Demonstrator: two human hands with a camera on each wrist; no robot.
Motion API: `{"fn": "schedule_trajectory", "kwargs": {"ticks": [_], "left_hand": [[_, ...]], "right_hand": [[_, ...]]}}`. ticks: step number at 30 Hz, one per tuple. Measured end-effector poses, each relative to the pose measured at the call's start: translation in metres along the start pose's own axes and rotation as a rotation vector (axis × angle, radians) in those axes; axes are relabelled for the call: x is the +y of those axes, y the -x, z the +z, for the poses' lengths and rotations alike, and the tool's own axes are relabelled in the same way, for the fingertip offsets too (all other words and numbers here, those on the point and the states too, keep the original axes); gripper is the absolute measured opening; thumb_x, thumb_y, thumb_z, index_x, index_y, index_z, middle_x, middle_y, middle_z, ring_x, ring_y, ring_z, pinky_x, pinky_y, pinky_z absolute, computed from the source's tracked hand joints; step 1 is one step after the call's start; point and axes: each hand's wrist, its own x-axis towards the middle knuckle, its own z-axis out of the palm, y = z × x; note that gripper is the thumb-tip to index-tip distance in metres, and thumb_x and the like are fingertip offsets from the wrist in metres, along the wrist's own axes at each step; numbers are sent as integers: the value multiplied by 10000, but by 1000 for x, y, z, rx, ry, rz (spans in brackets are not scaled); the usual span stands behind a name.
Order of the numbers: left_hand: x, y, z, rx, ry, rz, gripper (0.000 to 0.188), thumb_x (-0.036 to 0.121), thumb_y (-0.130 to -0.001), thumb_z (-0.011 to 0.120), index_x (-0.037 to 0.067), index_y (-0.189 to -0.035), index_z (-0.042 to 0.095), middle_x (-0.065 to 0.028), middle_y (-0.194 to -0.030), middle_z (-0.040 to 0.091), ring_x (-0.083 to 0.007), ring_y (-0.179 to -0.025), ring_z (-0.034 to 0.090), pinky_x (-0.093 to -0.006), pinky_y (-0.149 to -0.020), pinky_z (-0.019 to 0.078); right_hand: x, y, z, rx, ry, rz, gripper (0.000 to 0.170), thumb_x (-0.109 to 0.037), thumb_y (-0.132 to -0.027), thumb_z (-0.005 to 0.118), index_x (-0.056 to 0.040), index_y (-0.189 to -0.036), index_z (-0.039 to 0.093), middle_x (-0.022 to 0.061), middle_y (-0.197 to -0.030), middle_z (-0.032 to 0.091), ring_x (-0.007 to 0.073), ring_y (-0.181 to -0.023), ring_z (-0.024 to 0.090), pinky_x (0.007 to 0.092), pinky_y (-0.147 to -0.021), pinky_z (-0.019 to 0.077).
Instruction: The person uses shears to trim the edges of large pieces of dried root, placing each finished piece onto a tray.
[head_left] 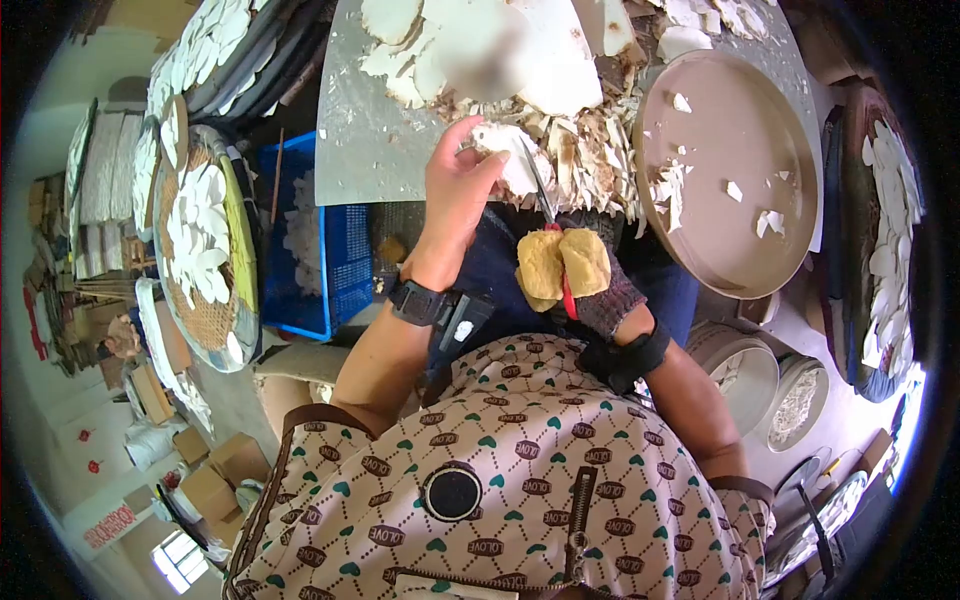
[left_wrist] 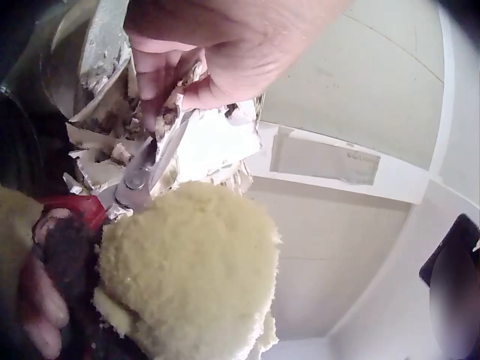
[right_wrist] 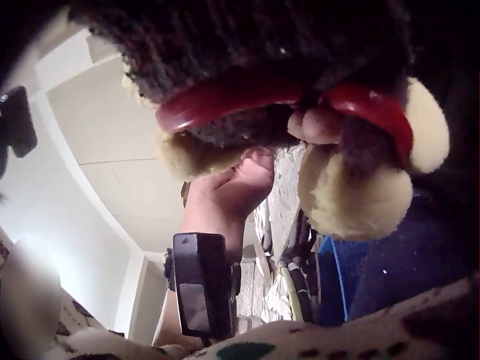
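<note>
Bare, the left hand point(head_left: 462, 185) pinches a white flat piece point(head_left: 515, 165) between thumb and fingers, over the table's near edge. In a dark knitted glove, the right hand point(head_left: 605, 295) grips red-handled scissors point(left_wrist: 135, 178), with yellow foam pads point(head_left: 580, 262) around the handles. The blades touch or lie close against the white piece; whether they are cutting cannot be told. In the right wrist view the gloved fingers are curled through the red handles point(right_wrist: 232, 101). Broken pale pieces point(head_left: 590, 165) lie heaped just beyond the hands.
Larger white sheets point(head_left: 550, 60) lie farther back on the grey table point(head_left: 350, 150). A round tan tray point(head_left: 735, 240) with a few scraps is at the right. A blue crate point(head_left: 345, 275) stands at the left, beside a woven tray point(head_left: 215, 325) of white pieces. Round tubs point(head_left: 735, 345) stand lower right.
</note>
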Motion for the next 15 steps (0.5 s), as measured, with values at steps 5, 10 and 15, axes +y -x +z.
{"fn": "schedule_trajectory", "kwargs": {"ticks": [5, 10, 15], "left_hand": [[4, -4, 2, -55, 30, -36, 461, -10, -788, 596, 40, -1221, 444, -80, -834, 630, -95, -688, 589, -209, -559, 465], [8, -4, 5, -64, 10, -73, 479, -8, -792, 593, 37, -1237, 420, -97, -881, 629, -109, -725, 594, -224, -582, 479], [5, -3, 3, -118, -58, -20, 471, 8, -803, 594, 35, -1239, 417, -110, -931, 624, -123, -774, 597, -237, -617, 490]], "right_hand": [[-3, -11, 1, 66, -123, -88, 234, -143, -900, 480, 22, -1053, 543, 107, -1021, 605, 213, -938, 603, 320, -817, 494], [-13, -13, -1, 65, -298, -58, 222, -138, -870, 528, -4, -1045, 554, 98, -1001, 611, 190, -915, 603, 315, -791, 496], [16, -17, -2, 130, -48, -79, 262, -143, -897, 498, 24, -1099, 509, 118, -1054, 578, 212, -951, 587, 344, -841, 487]]}}
